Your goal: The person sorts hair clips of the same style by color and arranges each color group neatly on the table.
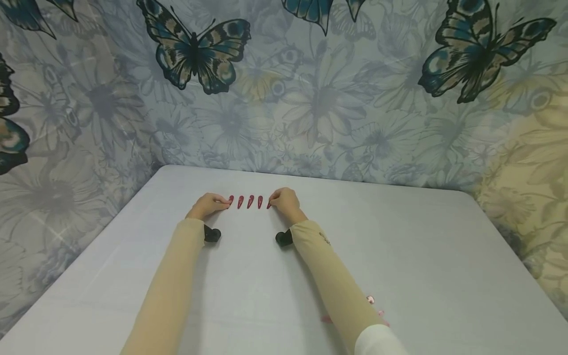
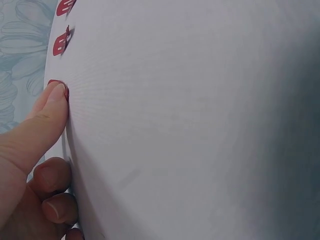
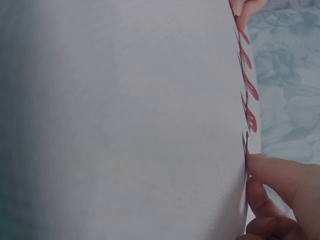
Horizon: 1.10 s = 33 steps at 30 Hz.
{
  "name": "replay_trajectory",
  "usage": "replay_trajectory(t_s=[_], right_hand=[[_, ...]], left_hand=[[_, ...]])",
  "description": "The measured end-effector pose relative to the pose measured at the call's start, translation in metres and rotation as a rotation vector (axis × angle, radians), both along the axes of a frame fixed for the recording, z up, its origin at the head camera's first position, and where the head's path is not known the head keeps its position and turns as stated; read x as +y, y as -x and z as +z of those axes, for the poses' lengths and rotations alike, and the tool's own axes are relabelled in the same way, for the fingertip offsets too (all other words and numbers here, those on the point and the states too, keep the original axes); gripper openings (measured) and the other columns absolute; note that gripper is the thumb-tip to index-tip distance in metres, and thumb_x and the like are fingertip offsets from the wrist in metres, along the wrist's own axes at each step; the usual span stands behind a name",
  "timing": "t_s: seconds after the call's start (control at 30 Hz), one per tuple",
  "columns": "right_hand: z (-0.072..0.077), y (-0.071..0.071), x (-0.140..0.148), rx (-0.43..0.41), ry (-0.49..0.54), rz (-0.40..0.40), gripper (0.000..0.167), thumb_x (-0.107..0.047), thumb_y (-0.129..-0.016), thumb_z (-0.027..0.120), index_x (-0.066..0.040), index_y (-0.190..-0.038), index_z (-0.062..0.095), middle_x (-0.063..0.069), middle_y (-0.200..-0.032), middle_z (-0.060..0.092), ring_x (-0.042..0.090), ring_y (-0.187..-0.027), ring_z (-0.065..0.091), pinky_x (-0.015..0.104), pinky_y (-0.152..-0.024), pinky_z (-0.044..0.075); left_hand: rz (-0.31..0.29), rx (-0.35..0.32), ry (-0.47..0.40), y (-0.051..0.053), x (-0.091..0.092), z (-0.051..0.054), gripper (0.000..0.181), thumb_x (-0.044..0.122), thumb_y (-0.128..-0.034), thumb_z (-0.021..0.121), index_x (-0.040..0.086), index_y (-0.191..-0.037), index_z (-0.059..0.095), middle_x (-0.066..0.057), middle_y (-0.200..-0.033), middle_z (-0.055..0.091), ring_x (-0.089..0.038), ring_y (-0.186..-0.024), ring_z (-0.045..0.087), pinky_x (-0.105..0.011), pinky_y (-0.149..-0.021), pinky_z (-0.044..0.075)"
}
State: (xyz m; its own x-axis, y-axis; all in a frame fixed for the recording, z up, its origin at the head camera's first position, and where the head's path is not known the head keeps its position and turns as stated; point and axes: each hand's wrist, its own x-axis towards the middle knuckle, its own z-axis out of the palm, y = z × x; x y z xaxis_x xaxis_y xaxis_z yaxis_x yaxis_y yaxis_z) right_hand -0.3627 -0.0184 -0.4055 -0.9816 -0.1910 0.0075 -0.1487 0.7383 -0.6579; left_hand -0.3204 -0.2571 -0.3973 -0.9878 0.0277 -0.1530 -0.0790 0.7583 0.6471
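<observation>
Several red hair clips [image 1: 250, 201], slim and teardrop-shaped, stand in a row across the far part of the white table. At the row's left end my left hand [image 1: 210, 204] pinches one red hair clip [image 1: 230, 200] between thumb and finger; in the left wrist view the thumb covers most of it. My right hand [image 1: 286, 202] pinches the clip at the right end [image 1: 268, 204], partly hidden by the fingertips. Cut-out slots show on a neighbouring clip [image 2: 60, 44] in the left wrist view. Between the hands, the other clips lie untouched.
Pink small items [image 1: 380, 312] lie near the right forearm, partly hidden by the sleeve; their kind is unclear. A white table [image 1: 421, 256] extends to both sides. Butterfly-patterned cloth [image 1: 310, 98] hangs behind its far edge. Dark wrist cameras [image 1: 212, 235] sit inside both wrists.
</observation>
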Motion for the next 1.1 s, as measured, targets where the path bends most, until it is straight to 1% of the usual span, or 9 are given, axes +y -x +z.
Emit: replay_trajectory(t_s=[0.17,0.43,0.63,0.8,0.83,0.9,1.0,1.07,1.1], right_hand=[[0.001,-0.002,0.002,-0.003,0.045,-0.01,0.005,-0.012,-0.08,0.068,-0.009,-0.081,0.072,-0.001,-0.079,0.066,0.014,-0.081,0.055,0.029,-0.071,0.043],[0.002,-0.004,0.005,0.0,0.116,-0.029,0.006,-0.009,-0.078,0.069,-0.007,-0.082,0.072,0.002,-0.079,0.067,0.014,-0.074,0.058,0.027,-0.067,0.044],[0.003,-0.007,0.009,0.005,0.229,-0.017,0.008,-0.002,-0.077,0.065,-0.002,-0.084,0.069,0.007,-0.077,0.064,0.015,-0.066,0.054,0.024,-0.055,0.041],[0.015,-0.014,0.019,-0.028,0.311,-0.021,0.011,-0.001,-0.079,0.061,0.0,-0.089,0.065,0.01,-0.082,0.063,0.018,-0.07,0.055,0.026,-0.059,0.041],[0.019,-0.016,0.021,-0.025,0.324,-0.016,0.011,-0.001,-0.079,0.06,0.0,-0.09,0.064,0.01,-0.082,0.063,0.018,-0.072,0.054,0.027,-0.061,0.041],[0.028,-0.019,0.024,-0.025,0.359,0.0,0.011,-0.002,-0.08,0.059,0.0,-0.09,0.062,0.009,-0.082,0.061,0.019,-0.074,0.053,0.028,-0.063,0.04],[0.038,-0.023,0.031,-0.031,0.402,0.051,0.012,-0.003,-0.079,0.057,0.001,-0.09,0.059,0.006,-0.079,0.056,0.019,-0.075,0.049,0.028,-0.064,0.039],[0.042,-0.027,0.038,-0.047,0.407,0.084,0.014,-0.002,-0.079,0.056,0.002,-0.092,0.058,0.004,-0.078,0.053,0.018,-0.076,0.047,0.028,-0.064,0.038],[0.043,-0.029,0.042,-0.053,0.404,0.1,0.014,-0.002,-0.079,0.055,0.002,-0.092,0.058,0.004,-0.078,0.052,0.017,-0.075,0.046,0.027,-0.063,0.037]], left_hand=[[0.0,0.001,0.004,-0.001,0.0,0.001,0.029,0.022,-0.0854,0.062,0.003,-0.107,0.065,-0.02,-0.123,0.049,-0.037,-0.115,0.039,-0.05,-0.095,0.027],[-0.008,-0.005,-0.006,0.001,0.001,0.0,0.028,0.022,-0.0851,0.063,0.003,-0.106,0.065,-0.02,-0.123,0.049,-0.037,-0.117,0.038,-0.05,-0.096,0.026],[-0.014,0.015,-0.023,-0.003,0.002,0.003,0.027,0.019,-0.0843,0.064,0.001,-0.104,0.066,-0.022,-0.119,0.051,-0.038,-0.114,0.04,-0.049,-0.096,0.026],[-0.018,-0.002,-0.002,-0.003,0.003,0.003,0.029,0.022,-0.0834,0.065,0.001,-0.103,0.066,-0.022,-0.12,0.051,-0.039,-0.114,0.04,-0.051,-0.094,0.027],[-0.025,-0.005,-0.003,0.0,0.001,0.0,0.029,0.024,-0.0831,0.065,0.002,-0.103,0.066,-0.022,-0.12,0.051,-0.039,-0.114,0.04,-0.051,-0.094,0.027],[-0.045,-0.004,-0.018,0.014,-0.009,-0.014,0.03,0.028,-0.0814,0.067,0.004,-0.101,0.068,-0.019,-0.119,0.052,-0.037,-0.114,0.041,-0.05,-0.095,0.027],[-0.107,0.074,-0.053,0.049,-0.037,-0.057,0.027,0.037,-0.0779,0.069,0.014,-0.093,0.072,-0.011,-0.11,0.059,-0.03,-0.105,0.048,-0.043,-0.088,0.034],[-0.146,0.076,-0.08,0.074,-0.055,-0.086,0.027,0.038,-0.0776,0.068,0.016,-0.093,0.072,-0.009,-0.109,0.06,-0.028,-0.106,0.048,-0.042,-0.09,0.033],[-0.157,0.092,-0.067,0.085,-0.062,-0.1,0.027,0.039,-0.078,0.067,0.017,-0.092,0.072,-0.008,-0.107,0.061,-0.026,-0.104,0.049,-0.041,-0.088,0.034]])
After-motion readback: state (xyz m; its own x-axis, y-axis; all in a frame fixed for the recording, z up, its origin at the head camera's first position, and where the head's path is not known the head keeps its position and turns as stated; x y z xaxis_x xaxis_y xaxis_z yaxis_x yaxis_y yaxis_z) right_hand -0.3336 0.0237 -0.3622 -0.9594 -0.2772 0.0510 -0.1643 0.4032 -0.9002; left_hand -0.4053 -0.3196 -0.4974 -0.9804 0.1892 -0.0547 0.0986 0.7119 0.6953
